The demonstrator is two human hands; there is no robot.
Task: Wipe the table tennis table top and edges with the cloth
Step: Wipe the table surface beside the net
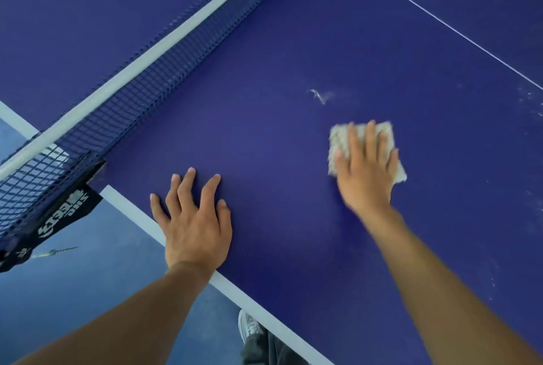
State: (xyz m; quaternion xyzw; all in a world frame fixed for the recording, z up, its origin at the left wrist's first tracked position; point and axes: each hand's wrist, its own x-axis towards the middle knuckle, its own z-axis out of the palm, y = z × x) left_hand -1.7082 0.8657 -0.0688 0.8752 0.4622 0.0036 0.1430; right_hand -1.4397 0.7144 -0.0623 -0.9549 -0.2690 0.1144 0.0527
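The blue table tennis table top point(279, 135) fills most of the view, with a white side edge line point(132, 211) running diagonally at the lower left. My right hand point(365, 170) presses flat on a folded beige cloth point(338, 141) on the table, fingers straight and spread. My left hand point(194, 217) rests flat on the table near the side edge, fingers spread. A whitish smear point(321, 95) lies on the surface just beyond the cloth. Pale dust specks point(531, 106) show on the right.
The dark blue net point(141, 91) with its white top band crosses from upper middle to lower left, clamped by a black post bracket point(63, 217) at the table's side. A thin white centre line point(440, 20) runs at upper right. Blue floor point(88, 291) and my shoe point(248, 325) lie below.
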